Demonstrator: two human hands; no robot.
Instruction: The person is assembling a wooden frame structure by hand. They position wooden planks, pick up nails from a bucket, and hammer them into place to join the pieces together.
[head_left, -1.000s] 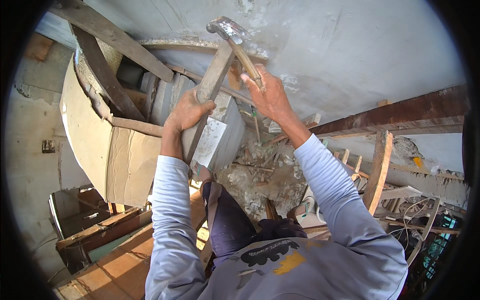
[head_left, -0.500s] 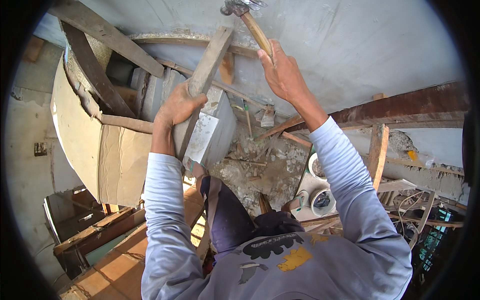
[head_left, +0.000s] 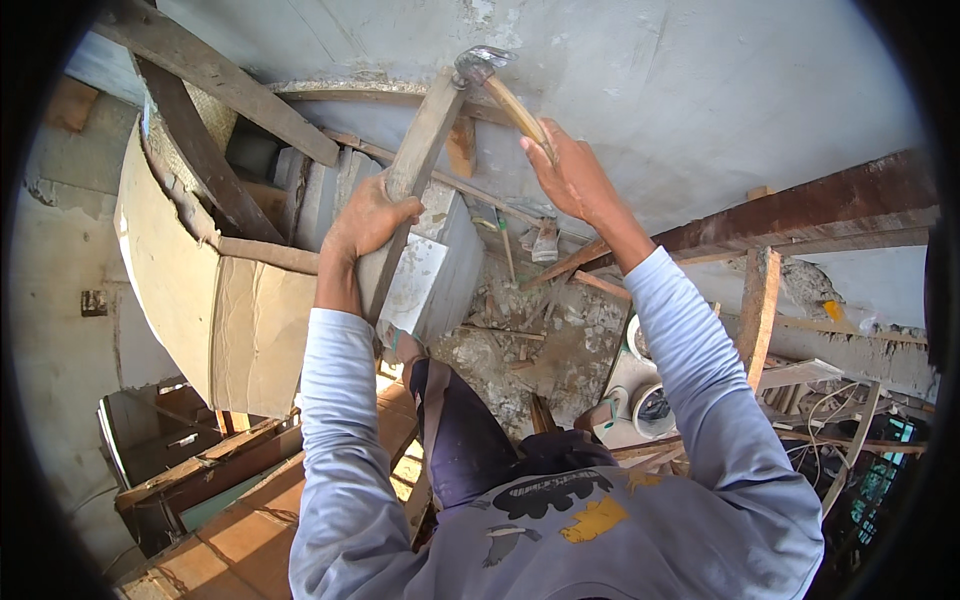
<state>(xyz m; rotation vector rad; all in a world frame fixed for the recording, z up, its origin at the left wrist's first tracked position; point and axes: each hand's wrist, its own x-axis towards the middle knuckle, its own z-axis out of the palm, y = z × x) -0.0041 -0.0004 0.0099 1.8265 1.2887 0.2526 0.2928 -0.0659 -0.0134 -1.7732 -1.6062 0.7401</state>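
Observation:
My left hand [head_left: 372, 217] is wrapped round a grey wooden plank [head_left: 424, 138] and steadies it at a slant, its far end reaching toward the wall. In my right hand [head_left: 572, 175] is a claw hammer [head_left: 512, 103], gripped by its wooden handle. The hammer's metal head meets the plank's far end, at its right side. Whether a nail sits at that spot is too small to tell.
A large torn cardboard box [head_left: 262, 330] stands at the left, with beams [head_left: 225, 85] over it. Pale blocks [head_left: 425, 270] are stacked below the plank. White buckets [head_left: 655, 410] stand at the right, near an upright post [head_left: 760, 310]. Rubble covers the floor [head_left: 500, 340].
The hammer in my right hand has come down and left, from above the plank's far end onto it. My left hand keeps its hold on the plank; the view has shifted slightly.

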